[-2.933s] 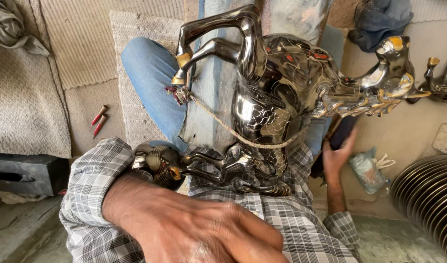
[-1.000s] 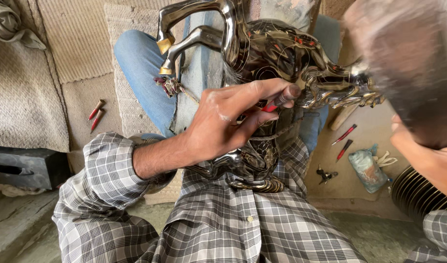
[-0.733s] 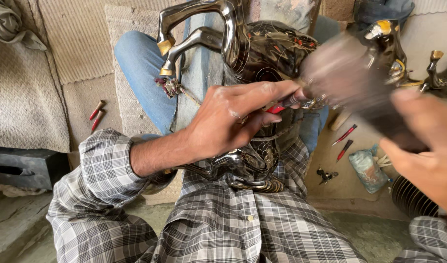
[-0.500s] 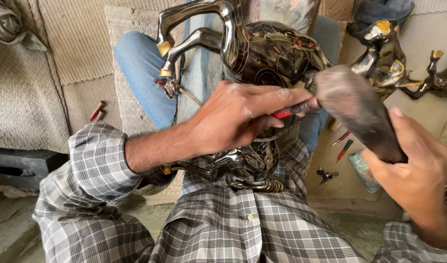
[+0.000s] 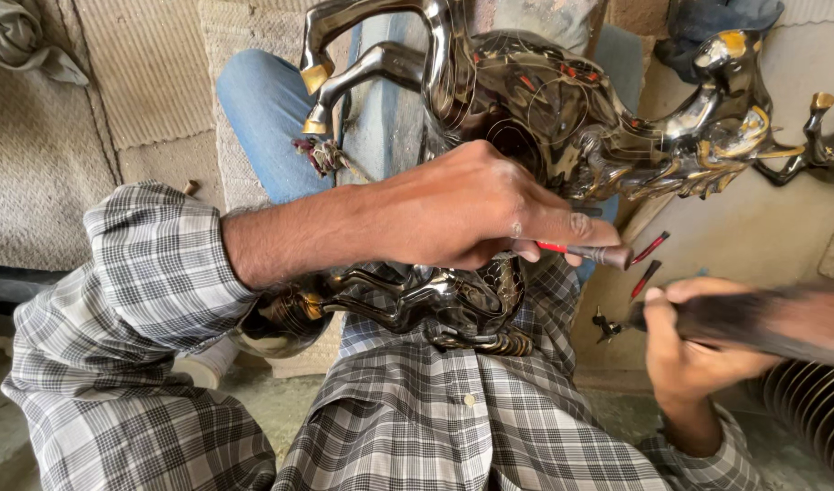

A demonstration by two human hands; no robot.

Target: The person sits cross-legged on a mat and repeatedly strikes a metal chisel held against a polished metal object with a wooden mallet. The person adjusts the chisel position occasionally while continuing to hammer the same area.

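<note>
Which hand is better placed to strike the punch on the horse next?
Right. The right hand holds the dark mallet free beside the punch; the left hand is occupied pinching that punch against the metal horse.

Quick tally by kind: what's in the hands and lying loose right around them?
Metal horse figures: 2, one on the lap, one at right
Red-handled tools: 3, one in the left hand at, two on the floor
Blurred dark tool in the right hand: 1
Total: 6
</note>
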